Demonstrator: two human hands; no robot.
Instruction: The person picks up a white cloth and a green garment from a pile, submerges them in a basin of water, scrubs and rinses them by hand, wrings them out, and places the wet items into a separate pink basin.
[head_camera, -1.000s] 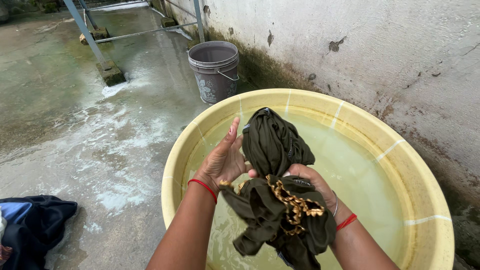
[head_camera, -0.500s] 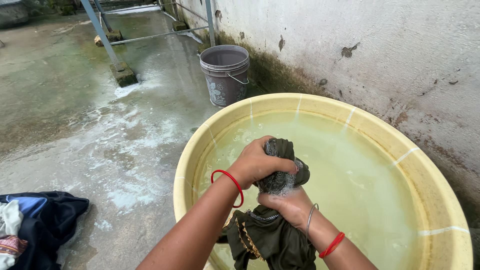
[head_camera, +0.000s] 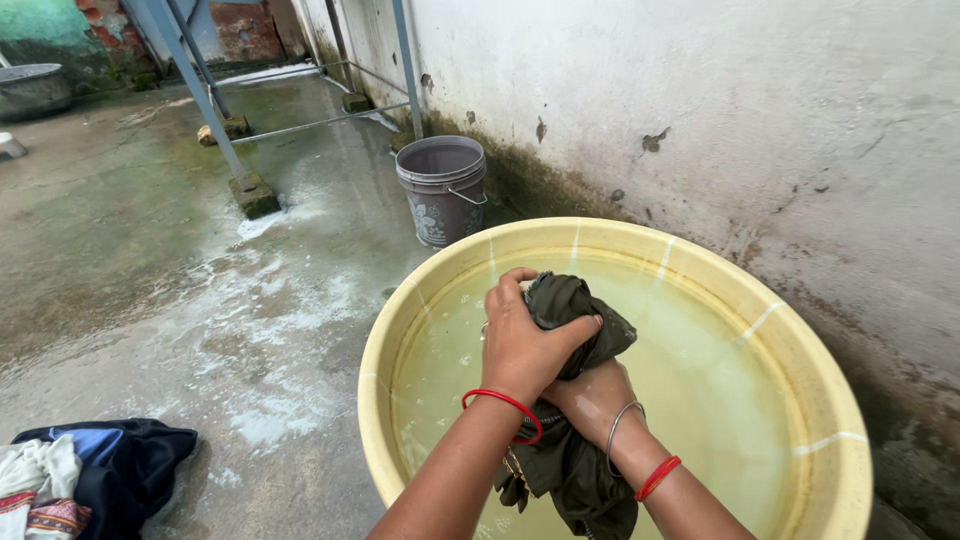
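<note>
A wet dark olive garment (head_camera: 575, 310) with gold trim is bunched over a large yellow tub (head_camera: 700, 275) of cloudy water. My left hand (head_camera: 522, 340), with a red bangle at the wrist, is closed over the top of the bundle. Just below and to the right, my right hand (head_camera: 590, 395), wearing a silver and a red bangle, grips the lower part of the same cloth. The rest of the garment hangs down between my forearms toward the water.
A grey plastic bucket (head_camera: 442, 188) stands by the stained white wall (head_camera: 720, 120) beyond the tub. A pile of dark, blue and white clothes (head_camera: 90, 475) lies on the wet concrete floor at lower left. Metal frame legs (head_camera: 205, 95) rise at the back.
My left hand went from open beside the raised garment to closed over it. Both hands now squeeze the bundle lower, over the water. The camera view shifted slightly.
</note>
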